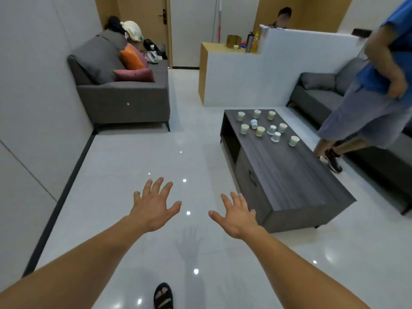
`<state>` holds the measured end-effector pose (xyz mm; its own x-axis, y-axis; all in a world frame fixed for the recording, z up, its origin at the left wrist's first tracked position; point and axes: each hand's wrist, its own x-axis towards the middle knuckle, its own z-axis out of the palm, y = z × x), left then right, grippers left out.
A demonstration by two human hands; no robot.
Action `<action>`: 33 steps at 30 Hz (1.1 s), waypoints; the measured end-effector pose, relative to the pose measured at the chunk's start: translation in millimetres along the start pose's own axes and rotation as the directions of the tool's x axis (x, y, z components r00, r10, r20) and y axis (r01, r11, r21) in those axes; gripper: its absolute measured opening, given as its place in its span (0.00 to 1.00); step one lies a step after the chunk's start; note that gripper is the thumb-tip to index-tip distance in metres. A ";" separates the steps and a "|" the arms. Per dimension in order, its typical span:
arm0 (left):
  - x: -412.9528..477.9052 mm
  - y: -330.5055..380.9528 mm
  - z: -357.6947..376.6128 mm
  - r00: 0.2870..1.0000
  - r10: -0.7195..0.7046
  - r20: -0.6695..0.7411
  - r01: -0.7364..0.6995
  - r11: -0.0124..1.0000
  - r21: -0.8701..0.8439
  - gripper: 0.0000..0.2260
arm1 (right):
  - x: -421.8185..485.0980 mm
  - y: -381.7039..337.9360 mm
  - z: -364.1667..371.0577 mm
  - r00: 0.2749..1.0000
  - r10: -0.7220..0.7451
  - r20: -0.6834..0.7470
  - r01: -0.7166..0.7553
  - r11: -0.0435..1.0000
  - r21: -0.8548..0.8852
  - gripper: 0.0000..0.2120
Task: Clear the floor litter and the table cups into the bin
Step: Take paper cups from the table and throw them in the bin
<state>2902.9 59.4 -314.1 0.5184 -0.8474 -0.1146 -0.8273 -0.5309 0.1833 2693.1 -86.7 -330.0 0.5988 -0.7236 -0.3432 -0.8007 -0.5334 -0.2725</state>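
Logged left hand (pixel 153 206) and right hand (pixel 237 216) stretched over floor (pixel 133 163) at 12 o'clock, fingers (pixel 159 186) spread, holding nothing, probably readied for a first pick-up. Located cups (pixel 260 131) clustered on counter's (pixel 296 175) far end at 1 o'clock, well apart; no bin or litter spotted.

Bright, even room light through a wide lens.
We see small white glints on the glossy floor (pixel 124 166) left of the counter (pixel 294 175), where the left hand (pixel 153 206) and right hand (pixel 236 217) cast pale shadows; the wall (pixel 33 85) far left of it bows, and the person (pixel 379 97) right of it looks smeared.
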 end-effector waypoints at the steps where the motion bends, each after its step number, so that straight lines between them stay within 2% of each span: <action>1: 20.0 1.9 -0.5 1.000 0.015 0.003 -0.015 1.000 -0.005 0.33 | 14.3 2.9 -8.3 1.000 0.015 -0.004 -0.015 1.000 -0.004 0.40; 10: 195.2 20.5 -21.3 0.986 0.164 0.014 -0.163 0.986 -0.048 0.33 | 139.6 18.3 -77.7 0.989 0.127 -0.072 -0.129 0.992 -0.011 0.40; 17: 310.9 58.6 -27.5 0.967 0.244 0.072 -0.244 0.970 -0.014 0.33 | 235.8 51.0 -103.9 0.981 0.189 -0.042 -0.189 0.982 0.020 0.41; 28: 509.4 139.6 -34.3 0.974 0.200 0.106 -0.204 0.978 0.035 0.33 | 423.9 137.5 -187.8 0.991 0.136 -0.004 -0.136 0.991 0.018 0.40; 33: 582.2 158.6 -33.7 0.969 0.197 0.150 -0.205 0.978 0.040 0.33 | 495.2 164.8 -222.0 0.987 0.161 0.027 -0.162 0.986 0.029 0.40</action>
<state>3080.8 -518.2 -318.9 0.3068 -0.9257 -0.2214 -0.9240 -0.3455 0.1641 2854.6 -630.2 -345.3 0.4624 -0.7881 -0.4064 -0.8863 -0.3964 -0.2395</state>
